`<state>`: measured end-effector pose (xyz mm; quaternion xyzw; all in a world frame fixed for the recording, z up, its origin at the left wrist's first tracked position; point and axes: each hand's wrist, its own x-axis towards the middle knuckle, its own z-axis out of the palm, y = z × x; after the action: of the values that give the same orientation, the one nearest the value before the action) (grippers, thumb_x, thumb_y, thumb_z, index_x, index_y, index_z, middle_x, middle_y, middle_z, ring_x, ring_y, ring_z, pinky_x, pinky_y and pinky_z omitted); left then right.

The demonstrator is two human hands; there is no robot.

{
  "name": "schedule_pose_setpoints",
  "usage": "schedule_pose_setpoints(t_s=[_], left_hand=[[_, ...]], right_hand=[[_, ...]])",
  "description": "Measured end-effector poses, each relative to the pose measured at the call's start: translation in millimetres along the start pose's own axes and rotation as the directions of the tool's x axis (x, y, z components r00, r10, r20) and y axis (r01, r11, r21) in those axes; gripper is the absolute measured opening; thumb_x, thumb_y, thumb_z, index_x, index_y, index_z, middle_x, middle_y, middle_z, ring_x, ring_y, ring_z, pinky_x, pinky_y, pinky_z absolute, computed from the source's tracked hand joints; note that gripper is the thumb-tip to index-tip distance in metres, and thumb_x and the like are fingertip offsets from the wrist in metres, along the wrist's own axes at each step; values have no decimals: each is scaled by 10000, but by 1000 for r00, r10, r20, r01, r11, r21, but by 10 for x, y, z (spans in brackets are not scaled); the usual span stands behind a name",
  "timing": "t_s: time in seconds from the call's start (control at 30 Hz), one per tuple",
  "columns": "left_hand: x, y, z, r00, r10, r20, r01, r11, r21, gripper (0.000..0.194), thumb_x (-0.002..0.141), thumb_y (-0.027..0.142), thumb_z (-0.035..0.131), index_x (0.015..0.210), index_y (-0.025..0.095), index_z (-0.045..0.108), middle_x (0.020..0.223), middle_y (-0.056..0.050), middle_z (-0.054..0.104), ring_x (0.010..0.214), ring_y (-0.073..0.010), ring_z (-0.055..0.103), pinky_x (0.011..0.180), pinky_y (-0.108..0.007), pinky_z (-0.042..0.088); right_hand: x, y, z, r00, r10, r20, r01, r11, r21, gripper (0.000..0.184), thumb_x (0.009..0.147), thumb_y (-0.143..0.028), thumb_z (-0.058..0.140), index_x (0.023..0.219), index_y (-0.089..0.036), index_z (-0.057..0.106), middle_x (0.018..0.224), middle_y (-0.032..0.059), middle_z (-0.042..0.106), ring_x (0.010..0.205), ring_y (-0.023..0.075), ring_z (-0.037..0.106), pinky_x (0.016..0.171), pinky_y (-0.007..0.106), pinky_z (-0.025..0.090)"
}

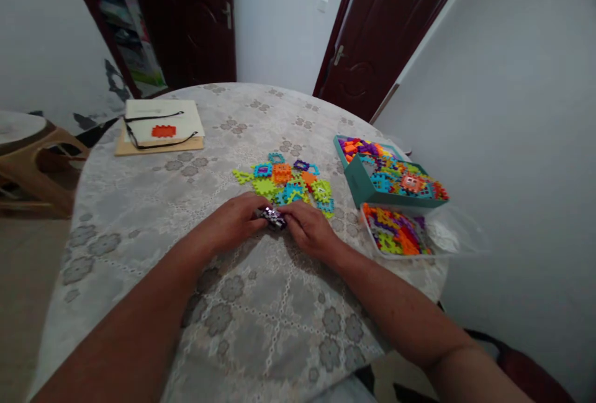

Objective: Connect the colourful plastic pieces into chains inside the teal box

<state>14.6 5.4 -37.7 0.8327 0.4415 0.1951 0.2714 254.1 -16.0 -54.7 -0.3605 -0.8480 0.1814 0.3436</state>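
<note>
Between my two hands is a small dark purple and grey toothed building piece [274, 217], partly covered by fingers. My left hand [239, 220] is closed on its left end, and my right hand [307, 227] pinches its right end. Both hands are just above the patterned tablecloth. Right behind them lies a loose heap of toothed plastic building pieces: a lime green piece [264, 188], an orange block [282, 172], a blue square with a purple middle [263, 170] and several others in purple, red and green.
At the right of the round table [261, 303] stand a teal box [361, 184] and a clear plastic tub [379, 253], both full of colourful pieces. Far left, eyeglasses [158, 144] and a red-orange toothed piece [164, 131] lie on a pale book [162, 108]. A wooden stool [37, 158] stands beside the table.
</note>
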Motion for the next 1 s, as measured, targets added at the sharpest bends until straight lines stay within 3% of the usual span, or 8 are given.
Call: schedule_pose_setpoints(t_s=[0.17,0.3,0.47,0.63,0.77,1.0], left_hand=[[18,17,-20,996,-53,68,55,998,-22,211,956,407,600,1037,246,710,971,-36,745,900,-237,648,825,-351,455],[33,-29,-37,990,-94,105,94,996,9,229,952,445,601,1050,267,706,948,-43,762,870,-260,667,801,-371,457],[49,-77,-57,983,-151,102,150,988,22,317,935,480,604,1138,255,699,986,-66,774,864,-285,680,776,-380,464],[9,41,-90,980,-157,119,154,988,31,334,923,485,613,1138,245,701,1003,-55,772,893,-257,692,794,-345,465],[-11,108,-118,982,-162,99,161,987,23,257,913,441,624,1067,257,718,958,-31,767,869,-234,679,767,-319,450],[-29,83,-140,988,-138,65,139,990,-4,202,929,389,609,1017,248,723,941,-25,761,878,-221,676,788,-316,457]], right_hand=[[19,38,-15,1000,21,16,-21,1000,-15,315,1064,-169,496,1292,-275,685,1171,58,742,1110,195,683,1001,366,553],[64,70,-145,999,37,8,-35,987,-156,244,1067,-199,522,1253,-218,678,1173,93,723,1166,215,652,1057,374,527],[97,97,-387,975,223,19,-201,911,-360,200,1023,-190,590,1198,-190,686,1214,127,677,1170,244,631,1028,387,535],[-25,231,-570,943,329,-47,-322,868,-379,292,978,-109,560,1223,-188,699,1246,142,678,1188,258,635,1043,415,530],[-190,374,-560,916,362,-172,-400,840,-365,410,941,-50,493,1282,-187,674,1281,141,668,1226,258,632,1077,431,517],[-262,313,-444,889,408,-209,-458,778,-430,358,990,-146,528,1333,-169,627,1321,189,635,1230,303,636,1037,434,528]])
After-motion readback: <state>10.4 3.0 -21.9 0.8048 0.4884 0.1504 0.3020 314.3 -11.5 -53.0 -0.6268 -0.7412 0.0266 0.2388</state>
